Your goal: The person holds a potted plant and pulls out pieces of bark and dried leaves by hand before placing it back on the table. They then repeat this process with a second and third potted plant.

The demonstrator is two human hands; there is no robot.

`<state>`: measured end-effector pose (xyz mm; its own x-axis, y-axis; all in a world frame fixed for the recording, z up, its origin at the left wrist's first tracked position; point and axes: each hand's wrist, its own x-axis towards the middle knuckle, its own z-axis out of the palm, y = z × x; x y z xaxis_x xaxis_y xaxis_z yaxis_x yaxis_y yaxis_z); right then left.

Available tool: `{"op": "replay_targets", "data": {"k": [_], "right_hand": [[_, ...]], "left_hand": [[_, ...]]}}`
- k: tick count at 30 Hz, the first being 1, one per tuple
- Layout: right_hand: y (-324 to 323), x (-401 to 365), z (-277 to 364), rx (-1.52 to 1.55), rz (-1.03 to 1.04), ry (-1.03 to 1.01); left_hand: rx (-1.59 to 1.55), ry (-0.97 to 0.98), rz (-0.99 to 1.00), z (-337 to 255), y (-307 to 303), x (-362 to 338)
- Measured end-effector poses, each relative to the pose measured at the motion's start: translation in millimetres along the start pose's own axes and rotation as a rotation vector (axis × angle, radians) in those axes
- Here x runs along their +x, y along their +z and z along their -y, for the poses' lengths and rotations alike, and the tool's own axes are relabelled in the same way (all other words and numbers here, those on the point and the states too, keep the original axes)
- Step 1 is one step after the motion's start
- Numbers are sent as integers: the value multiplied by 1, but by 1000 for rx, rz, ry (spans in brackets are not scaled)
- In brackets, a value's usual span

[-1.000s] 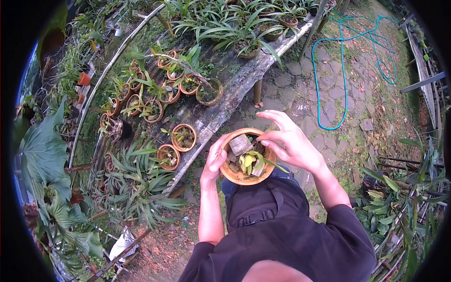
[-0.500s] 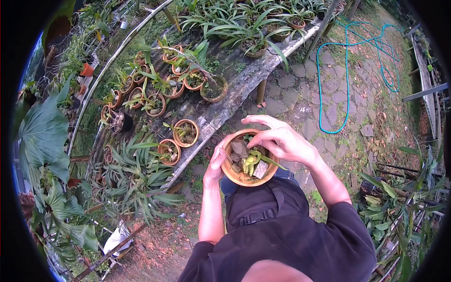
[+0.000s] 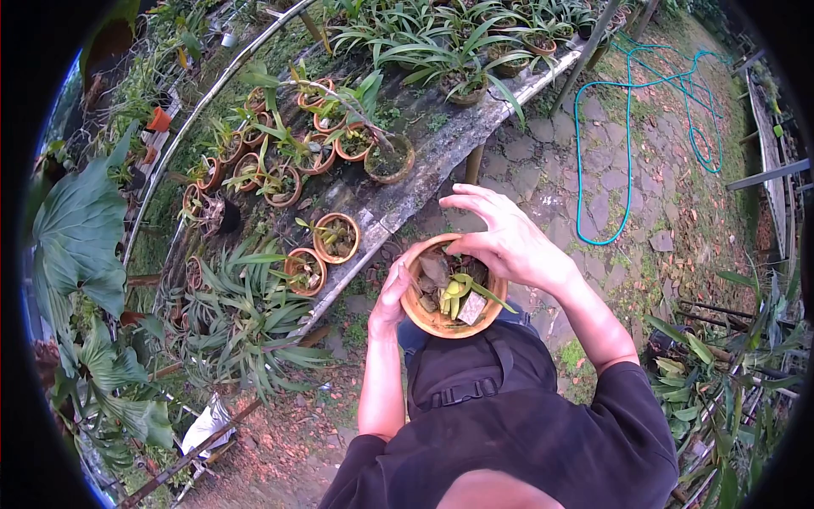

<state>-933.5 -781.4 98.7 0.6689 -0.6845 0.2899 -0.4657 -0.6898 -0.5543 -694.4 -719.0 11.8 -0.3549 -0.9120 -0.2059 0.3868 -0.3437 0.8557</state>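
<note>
A round terracotta pot point(image 3: 421, 319) is held in front of my body, its mouth facing up. Inside sit a small plant with yellow-green leaves point(image 3: 456, 291), dark chunks of potting material and a pale rectangular piece point(image 3: 471, 309). My left hand point(image 3: 389, 299) is closed around the pot's left side; its fingers are partly hidden. Over the far right rim is my right hand point(image 3: 509, 237), its fingers stretched out beyond the pot and apart from the thumb. That thumb reaches to the rim, and I see nothing held there.
A weathered bench point(image 3: 407, 199) on the left carries several potted plants, two small pots point(image 3: 305, 271) closest to me. Long-leaved plants point(image 3: 462, 64) stand at its far end. A teal hose point(image 3: 580, 170) lies on the stone path point(image 3: 543, 161). More foliage point(image 3: 691, 382) grows at right.
My right hand's fingers have lifted out of the pot and spread away from the thumb, moving up and slightly right. My left hand and the pot have stayed nearly still.
</note>
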Motion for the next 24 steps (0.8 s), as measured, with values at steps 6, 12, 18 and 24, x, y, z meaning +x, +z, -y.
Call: {"op": "replay_targets", "data": {"k": [6,12,18,24], "right_hand": [[3,9,6,-192,93,-67],[7,10,1,-330,190,-136],[16,4,-1,-109,130,-94],[-8,-6,6,229,-140,32]], "left_hand": [[15,-8,60,-9,4,2],[40,-6,65,-8,2,2],[31,-1,53,-13,4,1],[4,15,-7,-11,1,-3]]}}
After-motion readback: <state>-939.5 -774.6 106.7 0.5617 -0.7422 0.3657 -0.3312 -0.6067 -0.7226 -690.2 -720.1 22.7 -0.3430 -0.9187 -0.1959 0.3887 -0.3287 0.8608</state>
